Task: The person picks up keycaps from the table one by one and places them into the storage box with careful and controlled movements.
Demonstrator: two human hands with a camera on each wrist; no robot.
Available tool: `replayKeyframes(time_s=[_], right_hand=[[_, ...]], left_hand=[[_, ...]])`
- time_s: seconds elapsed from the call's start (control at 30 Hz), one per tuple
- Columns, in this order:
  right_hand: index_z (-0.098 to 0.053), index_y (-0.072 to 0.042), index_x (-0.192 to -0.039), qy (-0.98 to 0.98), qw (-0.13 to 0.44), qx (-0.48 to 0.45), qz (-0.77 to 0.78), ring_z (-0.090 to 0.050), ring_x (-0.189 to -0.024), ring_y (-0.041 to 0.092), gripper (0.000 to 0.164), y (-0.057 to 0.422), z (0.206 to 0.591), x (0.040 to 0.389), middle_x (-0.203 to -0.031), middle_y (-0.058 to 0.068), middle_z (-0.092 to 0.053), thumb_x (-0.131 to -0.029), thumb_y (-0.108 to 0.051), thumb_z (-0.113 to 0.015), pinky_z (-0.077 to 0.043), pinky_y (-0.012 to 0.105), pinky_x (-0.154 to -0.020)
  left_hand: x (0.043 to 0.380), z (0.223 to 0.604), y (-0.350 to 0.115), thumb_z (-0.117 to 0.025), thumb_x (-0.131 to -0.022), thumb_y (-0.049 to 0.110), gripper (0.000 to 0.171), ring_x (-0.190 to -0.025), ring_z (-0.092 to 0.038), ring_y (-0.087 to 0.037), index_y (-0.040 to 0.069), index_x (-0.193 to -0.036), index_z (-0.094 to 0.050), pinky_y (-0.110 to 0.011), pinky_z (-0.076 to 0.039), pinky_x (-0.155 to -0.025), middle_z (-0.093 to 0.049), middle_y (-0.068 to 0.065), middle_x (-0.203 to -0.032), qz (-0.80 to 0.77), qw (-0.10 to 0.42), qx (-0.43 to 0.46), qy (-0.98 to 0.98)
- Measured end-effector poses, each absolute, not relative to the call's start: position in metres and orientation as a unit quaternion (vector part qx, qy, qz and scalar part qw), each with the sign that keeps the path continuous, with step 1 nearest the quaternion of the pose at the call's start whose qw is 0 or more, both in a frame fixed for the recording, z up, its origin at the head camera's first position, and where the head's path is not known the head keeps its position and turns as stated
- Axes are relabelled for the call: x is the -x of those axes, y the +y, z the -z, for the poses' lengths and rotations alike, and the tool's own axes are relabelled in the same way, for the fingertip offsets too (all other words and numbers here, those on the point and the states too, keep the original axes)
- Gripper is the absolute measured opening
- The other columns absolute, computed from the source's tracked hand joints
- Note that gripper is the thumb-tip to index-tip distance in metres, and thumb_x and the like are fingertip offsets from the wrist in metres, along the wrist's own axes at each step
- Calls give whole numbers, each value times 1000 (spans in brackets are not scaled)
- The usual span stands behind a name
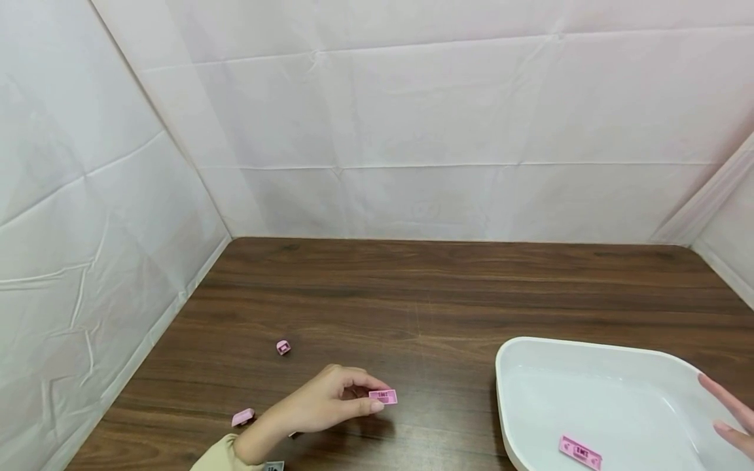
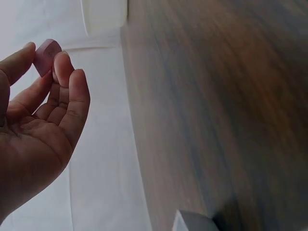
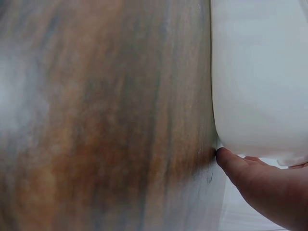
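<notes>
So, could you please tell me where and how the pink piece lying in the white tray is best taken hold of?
Probably by its two long edges, near the middle, coming straight down from above: the pink piece is a slim oblong that looks flat against the floor of the white tray, and the tray's raised walls would make a sideways approach awkward.

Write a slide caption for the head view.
Left hand pinches a pink piece over the brown table; another pink piece lies in the white tray.

Pinched in the left hand [image 1: 330, 400] above the table [image 1: 412, 307] — small pink block [image 1: 384, 396], dark-marked face showing. Toward the table's right edge — white round-cornered tub [image 1: 589, 376], upright.
</notes>
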State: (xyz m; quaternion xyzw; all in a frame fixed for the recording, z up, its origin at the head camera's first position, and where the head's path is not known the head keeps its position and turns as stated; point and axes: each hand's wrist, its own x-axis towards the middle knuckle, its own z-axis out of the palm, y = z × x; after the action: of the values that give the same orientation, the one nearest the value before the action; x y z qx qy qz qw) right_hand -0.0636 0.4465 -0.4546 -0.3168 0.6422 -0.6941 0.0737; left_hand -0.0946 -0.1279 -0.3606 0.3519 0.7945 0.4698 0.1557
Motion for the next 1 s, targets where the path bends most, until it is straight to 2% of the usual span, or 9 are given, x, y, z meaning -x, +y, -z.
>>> replayKeyframes(time_s=[0.33,0.57,0.77,1.0], right_hand=[[-24,-27,-145,661,31,320,678,-51,-104,-6,71,443,455,61,-130,-24,-43,-91,19,-15,-44,9,-73],[-24,-31,-144,644,68,313,695,-52,-104,-5,71,442,452,62,-130,-25,-43,-93,16,-13,-45,10,-73],[-25,-34,-143,671,57,303,675,-50,-103,-9,71,440,450,62,-129,-29,-41,-93,16,-17,-43,8,-72],[-28,-38,-141,704,35,275,654,-47,-100,-15,71,436,448,60,-128,-31,-40,-94,14,-20,-40,4,-71]], left_hand=[[97,359,-120,-58,-90,22,26,-77,-56,0,5,-107,-66,-21,-49,-68,-66,0,-89,-471,153,-361,790],[99,358,-114,-59,-90,22,25,-76,-55,2,6,-107,-66,-20,-48,-67,-66,1,-88,-466,148,-365,792],[101,359,-108,-60,-89,21,24,-73,-53,3,6,-106,-67,-19,-48,-65,-66,1,-86,-465,144,-373,790],[102,356,-99,-62,-88,18,23,-76,-52,4,5,-106,-67,-17,-47,-67,-67,-1,-90,-454,136,-385,792]])
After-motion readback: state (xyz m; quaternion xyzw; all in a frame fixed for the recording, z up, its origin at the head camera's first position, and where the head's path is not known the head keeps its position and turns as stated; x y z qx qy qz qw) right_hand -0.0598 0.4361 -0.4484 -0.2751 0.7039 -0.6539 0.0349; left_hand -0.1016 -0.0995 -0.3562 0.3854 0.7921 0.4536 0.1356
